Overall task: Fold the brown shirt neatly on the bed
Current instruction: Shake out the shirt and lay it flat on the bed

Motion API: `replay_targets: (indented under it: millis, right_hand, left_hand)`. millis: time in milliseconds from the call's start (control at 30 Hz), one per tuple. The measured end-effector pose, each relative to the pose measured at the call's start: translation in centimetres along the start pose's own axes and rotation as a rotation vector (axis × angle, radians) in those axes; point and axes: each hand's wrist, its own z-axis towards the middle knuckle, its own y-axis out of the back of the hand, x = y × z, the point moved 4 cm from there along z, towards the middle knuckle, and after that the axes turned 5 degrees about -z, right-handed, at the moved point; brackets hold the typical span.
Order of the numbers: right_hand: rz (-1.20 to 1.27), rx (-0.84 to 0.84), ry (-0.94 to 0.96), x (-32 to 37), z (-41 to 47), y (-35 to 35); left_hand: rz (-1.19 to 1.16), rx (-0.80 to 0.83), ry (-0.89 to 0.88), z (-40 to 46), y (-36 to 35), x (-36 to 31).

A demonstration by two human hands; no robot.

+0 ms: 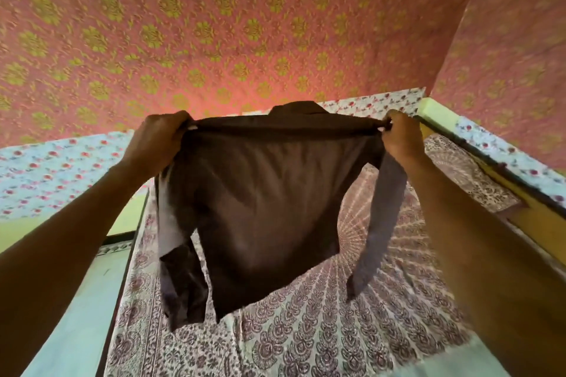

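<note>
The brown shirt [263, 199] hangs spread out in the air above the bed [321, 330], which has a white sheet with a dark paisley print. My left hand [156, 144] grips the shirt's left shoulder and my right hand [398, 138] pinches the right shoulder, stretching the top edge taut between them. The collar sticks up at the middle. Both long sleeves dangle down, the left one bunched and the right one hanging straight. The hem floats a little above the sheet.
A pink wall [245, 24] with a yellow-green flower pattern stands behind the bed and turns a corner at the right. A floral-tiled band [46, 174] runs along the wall. A yellow ledge [536, 220] borders the bed's right side. A pale green floor [70, 330] lies left.
</note>
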Motion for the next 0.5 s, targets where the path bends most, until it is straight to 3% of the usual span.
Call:
replay_targets:
  millis: [133, 267, 500]
  right_hand:
    - [0.057, -0.053, -0.017, -1.9, -1.1, 0.2]
    - [0.105, -0.068, -0.089, -4.3, -0.8, 0.7]
    - [0.015, 0.084, 0.121, -9.3, -1.2, 1.3]
  left_hand:
    - [-0.125, -0.090, 0.055, -0.5, -1.5, -1.1]
    - [-0.103, -0.120, 0.135, -0.8, -2.8, -2.3]
    - [-0.012, -0.020, 0.261, -3.4, -5.6, -6.2]
